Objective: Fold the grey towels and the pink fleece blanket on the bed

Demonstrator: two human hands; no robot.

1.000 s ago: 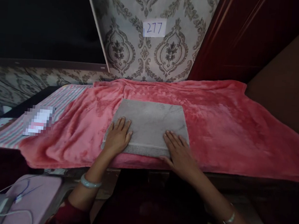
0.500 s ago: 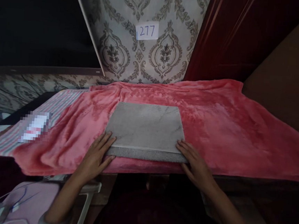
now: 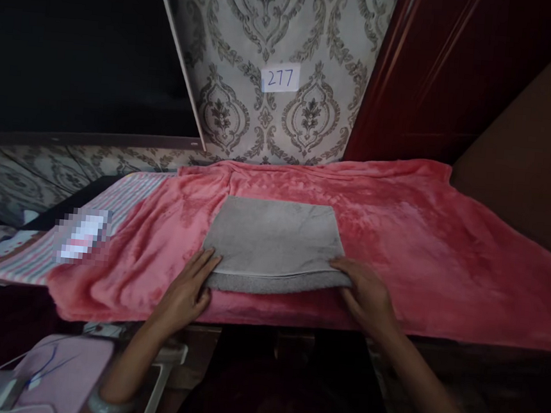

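A folded grey towel lies on a pink plush blanket, its near edge toward me. My left hand is at the near left corner, fingers over the top and thumb by the front edge, closed on the towel. At the near right corner my right hand pinches the towel, fingers on top and thumb below. That corner is slightly raised, so the front edge curves and shows the thickness of the layers. The undersides of both corners are hidden.
A large dark screen stands at the back left. Beneath the blanket's left side runs a striped cloth with a blurred item on it. A pink stool seat with cables is at lower left. A red wooden panel rises behind.
The towel's near right corner has lifted a little in my right hand, and its front edge now bends. My left thumb has curled. The whole view has shifted slightly.
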